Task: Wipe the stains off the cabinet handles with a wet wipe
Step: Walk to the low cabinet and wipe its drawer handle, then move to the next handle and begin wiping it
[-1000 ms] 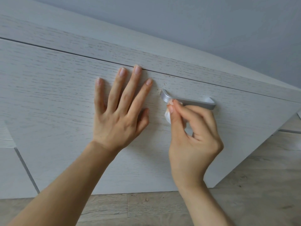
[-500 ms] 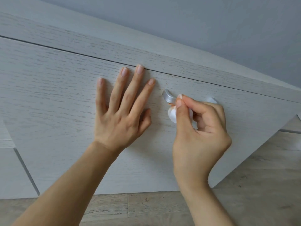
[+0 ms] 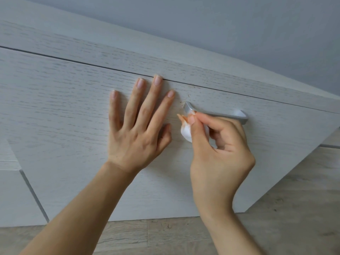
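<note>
While left hand (image 3: 136,129) lies flat on whitewashed cabinet front (image 3: 64,115), right hand (image 3: 219,153) pinches stained wipe (image 3: 184,130), wood floor (image 3: 294,208).

Two hands: one left hand (image 3: 136,133), one right hand (image 3: 219,153). One metal handle (image 3: 220,114) on one drawer front (image 3: 64,111). One crumpled wet wipe (image 3: 185,132), stained orange at one tip.

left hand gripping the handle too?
No, the left hand lies flat with spread fingers on the cabinet front, beside the handle and not touching it.
</note>
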